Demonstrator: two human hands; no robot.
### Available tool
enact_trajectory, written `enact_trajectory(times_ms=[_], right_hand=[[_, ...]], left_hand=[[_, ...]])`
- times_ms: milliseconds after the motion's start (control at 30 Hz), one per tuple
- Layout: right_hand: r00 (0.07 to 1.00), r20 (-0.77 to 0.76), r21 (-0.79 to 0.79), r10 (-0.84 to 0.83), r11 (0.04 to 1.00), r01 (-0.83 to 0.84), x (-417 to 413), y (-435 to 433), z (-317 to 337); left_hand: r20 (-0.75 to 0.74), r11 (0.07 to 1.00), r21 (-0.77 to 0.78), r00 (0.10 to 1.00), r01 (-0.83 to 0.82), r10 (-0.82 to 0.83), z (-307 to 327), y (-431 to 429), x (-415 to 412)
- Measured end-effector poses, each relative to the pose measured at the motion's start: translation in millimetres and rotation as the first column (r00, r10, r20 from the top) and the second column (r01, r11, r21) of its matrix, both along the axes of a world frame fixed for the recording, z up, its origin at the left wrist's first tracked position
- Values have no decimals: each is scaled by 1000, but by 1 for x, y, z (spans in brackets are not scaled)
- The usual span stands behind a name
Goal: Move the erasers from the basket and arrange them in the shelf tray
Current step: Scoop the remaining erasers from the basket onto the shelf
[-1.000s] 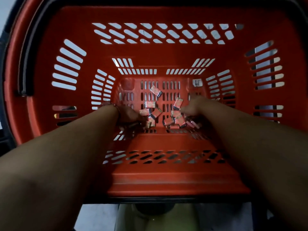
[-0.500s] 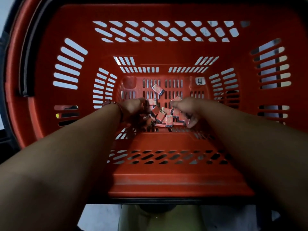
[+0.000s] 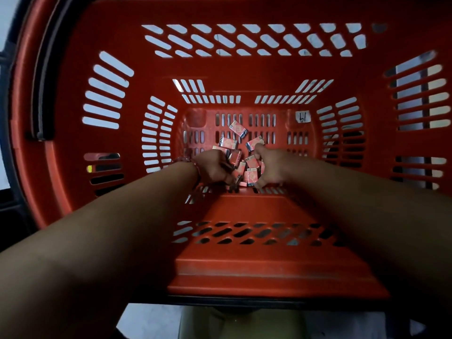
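Both my arms reach deep into the red basket, and the erasers sit on its slotted floor, most of them heaped between my hands. My left hand curls into the heap from one side. My right hand comes in from the other, thumb on top and fingers hooked under the near edge. So the two hands are close together and cupped round the erasers rather than pinching any single one. In the shadow I cannot tell how many the left really has. A few more lie loose just beyond the heap, the farthest well clear of my fingers. The shelf tray is nowhere in view. The risk I see is the lift: these are small wrapped blocks lying at all angles, and a loose two-handed scoop could let some slide out between my palms and scatter back over the floor. The wrappers look glossy, so squeezing harder may only squirt them sideways. The loose ones beyond are easy to forget, and the high walls could knock my wrists on the way up.
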State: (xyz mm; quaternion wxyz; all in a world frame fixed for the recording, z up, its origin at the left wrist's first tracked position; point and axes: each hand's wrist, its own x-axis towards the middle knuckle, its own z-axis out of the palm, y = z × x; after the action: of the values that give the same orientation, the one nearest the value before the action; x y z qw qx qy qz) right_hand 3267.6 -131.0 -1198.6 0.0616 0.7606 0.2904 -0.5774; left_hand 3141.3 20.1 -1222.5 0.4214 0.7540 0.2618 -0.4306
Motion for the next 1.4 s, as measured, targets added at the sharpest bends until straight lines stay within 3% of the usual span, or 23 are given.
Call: enact_trajectory(times_ms=[100,233,500,633,767,1100,1233,1400], right_hand=[[995,61,77,83,993,-88,-4,-6,-4],[999,44,108,15,994,-19,-9,-9,-16],[978,-48,26,-205,978,206,-8,-5,-20],[989,-7,-67,-149,987,148,-23,-2,-18],[981,-7,71,-194,978,194,-33,1,-14],[965,-70,237,-254,935,263,-39,0,-21],[899,-222,190,-377,888,420,-25,-4,-28],[694,-420,-21,-585,771,636,-7,-11,-31]], left_hand=[[82,999,-14,996,-28,30,0,-3,-3],[58,992,-66,992,-107,111,6,-6,-3],[-4,984,-99,989,-147,147,6,-9,3],[-3,988,-130,997,-79,79,7,-12,7],[-3,995,-95,1000,-30,30,10,-19,12],[-26,968,-143,979,-206,204,8,-19,6],[-115,930,-199,950,-309,291,12,-9,1],[-190,912,-165,920,-375,344,9,7,-2]])
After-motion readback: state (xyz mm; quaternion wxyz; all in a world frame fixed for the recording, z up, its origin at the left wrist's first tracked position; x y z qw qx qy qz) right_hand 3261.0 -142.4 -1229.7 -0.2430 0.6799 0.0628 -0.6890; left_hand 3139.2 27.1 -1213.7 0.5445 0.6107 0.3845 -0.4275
